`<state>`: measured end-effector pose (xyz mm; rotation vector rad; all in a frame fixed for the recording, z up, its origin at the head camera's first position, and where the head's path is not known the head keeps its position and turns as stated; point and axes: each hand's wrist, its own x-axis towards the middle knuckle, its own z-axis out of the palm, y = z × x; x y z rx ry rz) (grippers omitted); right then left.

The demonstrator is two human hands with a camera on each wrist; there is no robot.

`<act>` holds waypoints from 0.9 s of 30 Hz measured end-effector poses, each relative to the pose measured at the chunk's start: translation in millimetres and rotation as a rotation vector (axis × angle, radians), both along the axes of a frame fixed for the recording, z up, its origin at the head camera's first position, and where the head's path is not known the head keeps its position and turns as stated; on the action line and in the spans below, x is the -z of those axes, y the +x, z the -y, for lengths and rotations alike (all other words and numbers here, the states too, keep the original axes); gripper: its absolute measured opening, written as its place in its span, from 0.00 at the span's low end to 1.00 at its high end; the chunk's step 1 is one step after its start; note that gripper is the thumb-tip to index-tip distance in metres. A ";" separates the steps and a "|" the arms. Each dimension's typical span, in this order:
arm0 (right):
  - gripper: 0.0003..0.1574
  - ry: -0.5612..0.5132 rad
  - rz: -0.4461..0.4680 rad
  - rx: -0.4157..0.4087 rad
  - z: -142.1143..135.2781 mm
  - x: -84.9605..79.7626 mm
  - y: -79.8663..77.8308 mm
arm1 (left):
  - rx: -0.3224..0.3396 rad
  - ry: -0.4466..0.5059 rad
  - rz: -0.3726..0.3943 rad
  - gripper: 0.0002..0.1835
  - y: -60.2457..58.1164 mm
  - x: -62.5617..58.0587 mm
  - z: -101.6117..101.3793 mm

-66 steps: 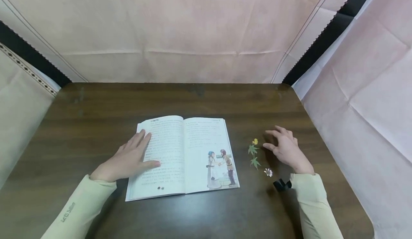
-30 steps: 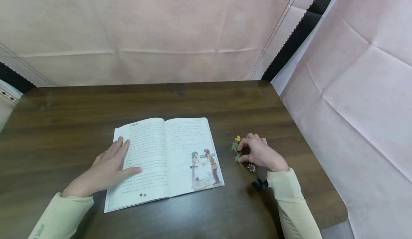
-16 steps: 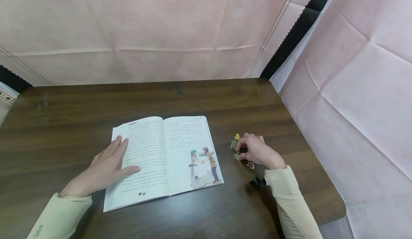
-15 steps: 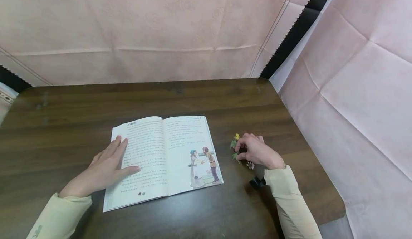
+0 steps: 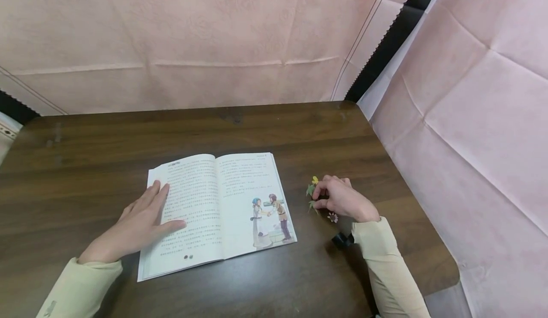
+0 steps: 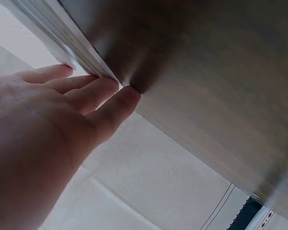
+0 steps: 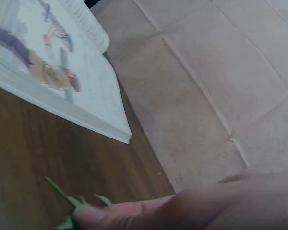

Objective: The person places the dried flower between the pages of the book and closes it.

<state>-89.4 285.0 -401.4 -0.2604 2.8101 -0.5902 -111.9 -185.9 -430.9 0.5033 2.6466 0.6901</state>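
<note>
An open book (image 5: 252,180) lies on the table, with printed text and a drawing of two figures on its right page. My left hand (image 5: 134,227) rests flat on the left page, fingers spread; in the left wrist view its fingertips (image 6: 129,96) reach the book's edge. Right of the book, my right hand (image 5: 344,201) pinches a green leaf (image 7: 69,223) between thumb and curled fingers, its stem poking up in the right wrist view. Another green leaf (image 5: 310,190) and a small yellow flower (image 5: 315,180) lie just beyond the fingers. A pale purple-white flower (image 5: 332,217) lies below the hand.
The dark wooden table (image 5: 192,132) ends at a pinkish cloth backdrop (image 5: 214,32) behind and another cloth (image 5: 479,142) on the right. A black strap piece (image 5: 341,241) sticks out from the right wrist, over the table.
The right hand has come left to the leaves, and its thumb and index finger have closed together at the lower leaf. The left hand stays on the page. The head view has shifted.
</note>
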 end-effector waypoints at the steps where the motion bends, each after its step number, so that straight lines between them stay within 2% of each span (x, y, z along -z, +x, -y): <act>1: 0.13 -0.003 -0.013 0.017 -0.7 -0.3 -0.3 | 0.001 0.001 0.000 0.64 0.0 -0.1 0.1; 5: 0.30 -0.017 -0.046 0.104 -4.5 1.2 -5.0 | 0.003 0.002 -0.003 0.64 0.0 0.1 0.5; 7: 0.33 -0.011 -0.042 0.130 -6.6 3.6 -8.6 | 0.005 0.000 -0.004 0.64 -0.1 0.7 0.4; 13: 0.27 0.006 -0.044 0.118 -8.1 7.7 -14.7 | 0.003 0.007 -0.003 0.64 0.1 2.3 0.8; 18: 0.29 0.019 -0.001 0.097 -4.3 10.6 -8.5 | 0.008 0.017 -0.005 0.63 3.4 1.9 1.5; 22: 0.25 0.014 -0.018 0.085 -4.1 10.0 -5.6 | 0.016 0.029 -0.016 0.62 5.0 -0.6 0.9; 27: 0.21 0.006 -0.037 0.061 -5.2 7.2 -10.4 | 0.004 0.030 -0.021 0.61 4.8 -4.6 0.2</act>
